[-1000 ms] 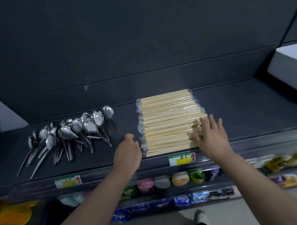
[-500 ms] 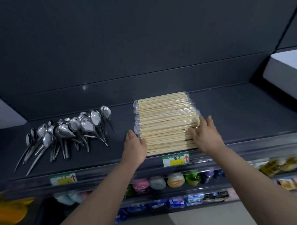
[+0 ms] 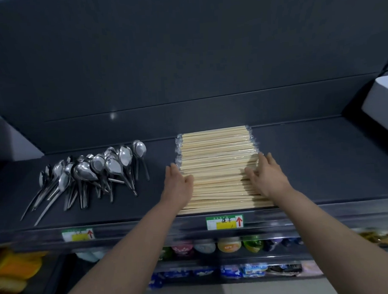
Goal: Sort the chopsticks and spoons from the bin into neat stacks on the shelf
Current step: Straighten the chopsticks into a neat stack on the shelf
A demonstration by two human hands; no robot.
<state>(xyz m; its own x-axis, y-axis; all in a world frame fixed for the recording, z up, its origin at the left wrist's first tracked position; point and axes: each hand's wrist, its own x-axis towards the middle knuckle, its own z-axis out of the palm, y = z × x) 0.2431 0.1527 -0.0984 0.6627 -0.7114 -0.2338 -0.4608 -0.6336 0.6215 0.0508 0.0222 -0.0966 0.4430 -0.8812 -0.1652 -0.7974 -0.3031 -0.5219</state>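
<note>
head view showed the left hand (image 3: 178, 184) and right hand (image 3: 266, 177) pressed against opposite ends of the wrapped chopsticks (image 3: 217, 159) on the shelf (image 3: 321, 164), fingers straight, gripping nothing. squaring that stack seemed the step in hand; next, the loosely fanned spoons (image 3: 97, 170) further left likely needed gathering.

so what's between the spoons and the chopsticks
Only bare shelf between the spoons and chopsticks, apart from the left hand at the chopsticks' edge; head view.
</note>
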